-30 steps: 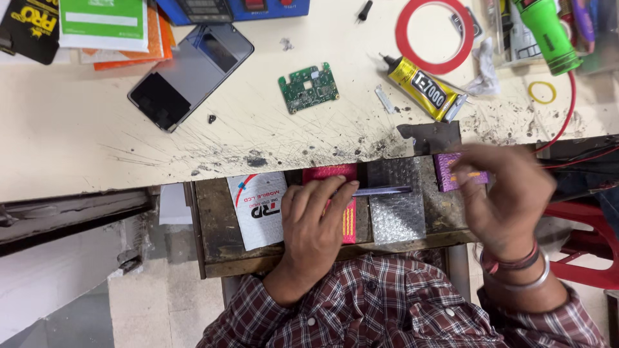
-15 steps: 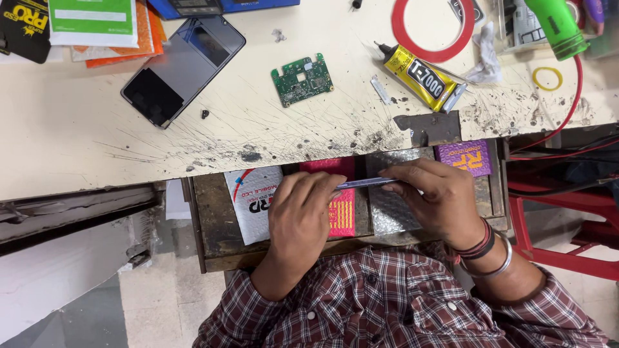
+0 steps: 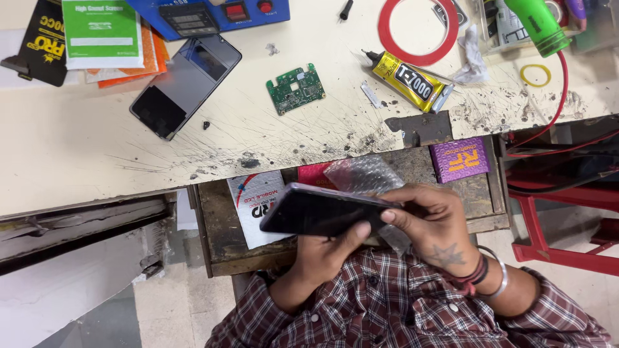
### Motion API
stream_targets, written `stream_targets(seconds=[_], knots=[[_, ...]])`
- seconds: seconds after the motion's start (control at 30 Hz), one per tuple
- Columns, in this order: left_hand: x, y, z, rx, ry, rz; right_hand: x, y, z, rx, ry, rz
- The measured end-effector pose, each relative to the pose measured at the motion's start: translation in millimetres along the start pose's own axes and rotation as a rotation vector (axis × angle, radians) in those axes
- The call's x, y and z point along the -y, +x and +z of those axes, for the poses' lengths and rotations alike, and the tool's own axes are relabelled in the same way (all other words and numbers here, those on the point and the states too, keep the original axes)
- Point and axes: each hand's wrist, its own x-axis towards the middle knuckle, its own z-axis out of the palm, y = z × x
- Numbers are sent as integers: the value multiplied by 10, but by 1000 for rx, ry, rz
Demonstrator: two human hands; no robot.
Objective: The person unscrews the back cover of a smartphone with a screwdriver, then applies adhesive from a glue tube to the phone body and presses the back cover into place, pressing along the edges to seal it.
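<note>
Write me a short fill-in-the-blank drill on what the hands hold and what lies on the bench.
1. Both hands, left hand and right hand, hold a dark ____ over the open drawer.
2. The circuit board on the bench is ____ in colour.
3. The glue tube lies just below a ring of ____ tape.

Missing words: phone; green; red

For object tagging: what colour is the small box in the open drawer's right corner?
Purple box with orange lettering; head view.
</note>
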Motion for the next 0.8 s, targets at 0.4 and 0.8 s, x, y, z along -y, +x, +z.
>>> stream_targets(seconds=[0.4,0.8], knots=[[203,-83,-181,-171,-78,-13,105,68,28,-92,-602,-613],[7,-31,-121,-164,-60,-40,123,87,12,12,-775,-707]])
